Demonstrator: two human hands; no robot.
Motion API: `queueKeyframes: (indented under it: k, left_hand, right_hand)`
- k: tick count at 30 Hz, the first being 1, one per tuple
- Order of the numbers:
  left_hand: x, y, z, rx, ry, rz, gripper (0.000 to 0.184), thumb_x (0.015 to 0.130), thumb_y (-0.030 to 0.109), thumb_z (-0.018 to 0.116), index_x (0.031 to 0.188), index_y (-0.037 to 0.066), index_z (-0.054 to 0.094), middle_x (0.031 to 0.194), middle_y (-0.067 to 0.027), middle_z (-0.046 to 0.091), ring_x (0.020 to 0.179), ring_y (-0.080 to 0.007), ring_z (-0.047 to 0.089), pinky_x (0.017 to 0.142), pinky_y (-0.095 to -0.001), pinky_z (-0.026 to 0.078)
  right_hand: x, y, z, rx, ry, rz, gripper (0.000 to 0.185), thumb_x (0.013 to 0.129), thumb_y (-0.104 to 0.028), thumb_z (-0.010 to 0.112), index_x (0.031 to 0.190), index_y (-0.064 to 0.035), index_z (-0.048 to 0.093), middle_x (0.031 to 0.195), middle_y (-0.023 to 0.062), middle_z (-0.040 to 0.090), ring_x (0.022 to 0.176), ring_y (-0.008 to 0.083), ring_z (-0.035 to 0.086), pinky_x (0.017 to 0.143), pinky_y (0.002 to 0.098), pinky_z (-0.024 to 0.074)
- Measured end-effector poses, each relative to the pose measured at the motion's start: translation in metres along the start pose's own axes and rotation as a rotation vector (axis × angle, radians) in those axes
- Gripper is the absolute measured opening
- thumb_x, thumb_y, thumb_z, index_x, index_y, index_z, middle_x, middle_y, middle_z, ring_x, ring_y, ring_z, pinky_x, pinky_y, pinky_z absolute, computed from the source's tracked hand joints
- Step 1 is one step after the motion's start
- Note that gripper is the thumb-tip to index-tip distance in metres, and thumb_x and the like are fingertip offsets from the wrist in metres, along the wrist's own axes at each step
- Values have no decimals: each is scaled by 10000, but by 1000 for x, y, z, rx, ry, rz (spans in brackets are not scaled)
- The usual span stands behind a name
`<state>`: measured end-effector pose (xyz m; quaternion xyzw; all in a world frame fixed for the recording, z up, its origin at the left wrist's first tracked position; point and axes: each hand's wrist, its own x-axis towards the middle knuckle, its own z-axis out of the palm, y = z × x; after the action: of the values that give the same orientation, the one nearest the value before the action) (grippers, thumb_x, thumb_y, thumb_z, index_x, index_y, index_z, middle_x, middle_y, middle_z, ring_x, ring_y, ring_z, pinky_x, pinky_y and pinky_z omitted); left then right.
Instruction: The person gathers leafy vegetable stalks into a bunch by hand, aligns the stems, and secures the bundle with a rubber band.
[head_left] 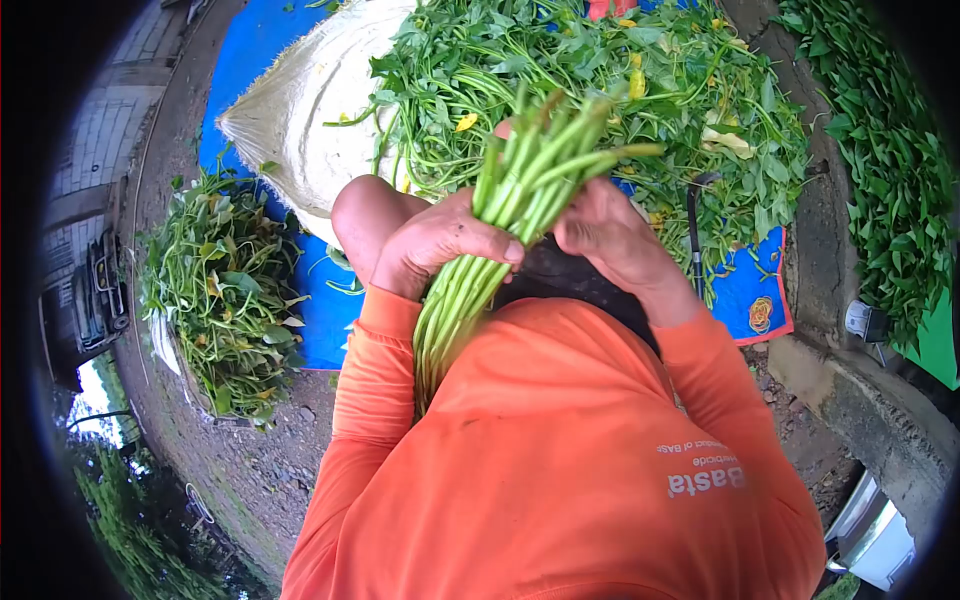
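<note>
My left hand [452, 240] is wrapped round a thick bundle of long green leafy-vegetable stems [462, 295], its thumb lying across the front. The stems lean against my orange shirt at their lower end, and their tops are blurred. Close against the right side of the bundle is my right hand [615, 235], with curled fingers partly hidden by the stems. What those fingers hold, if anything, I cannot make out. Beyond both hands spreads a large heap of leafy green vines [600, 60], with some yellow leaves among them.
Under the heap lies a blue tarp [325, 320], with a pale woven sack [320, 110] at left. Another leafy pile [225, 295] sits further left. A dark curved blade-like tool [696, 230] and rubber bands [760, 315] lie at right. More leaves [890, 180] line the concrete ledge [850, 390].
</note>
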<state>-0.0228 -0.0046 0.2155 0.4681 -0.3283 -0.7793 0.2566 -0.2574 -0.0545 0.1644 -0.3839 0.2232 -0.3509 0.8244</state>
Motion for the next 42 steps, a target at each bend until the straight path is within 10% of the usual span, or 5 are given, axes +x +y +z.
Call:
queueKeyframes:
  k: [8,12,26,37,42]
  left_hand:
    - [0,0,-3,99,41,117,631,849,255,875,1356,-8,608,1047,-91,730,946,-185,717,821,-330,587]
    - [-23,21,38,356,349,307,646,849,179,871,1401,-9,590,1136,-45,710,1029,-163,672,939,-296,538]
    - [-8,5,24,-63,105,164,509,826,77,851,1285,-9,649,945,-89,715,790,-196,722,730,-322,614]
    - [13,7,3,-4,62,135,510,832,157,843,1259,-27,635,936,-121,723,800,-212,714,747,-348,601]
    - [12,10,6,-30,159,123,450,782,101,811,1174,-47,647,898,-134,700,767,-245,690,706,-381,575]
  right_hand:
    - [60,5,40,107,214,-179,565,899,-42,731,1433,31,560,1082,129,705,888,203,725,808,378,634]
    - [65,-8,75,119,270,-148,98,881,-67,761,805,-18,723,728,27,693,606,121,657,567,283,532]
    - [41,-36,9,-174,1,-173,439,1003,-354,806,1240,-4,688,1045,39,742,909,85,688,753,298,583]
    - [-7,-7,-60,-409,452,-41,244,1063,-253,748,999,-17,738,850,24,712,652,59,627,562,231,509]
    - [-119,103,-289,-1401,1132,304,250,972,-245,773,1083,-29,712,1030,185,763,1063,424,735,935,516,579]
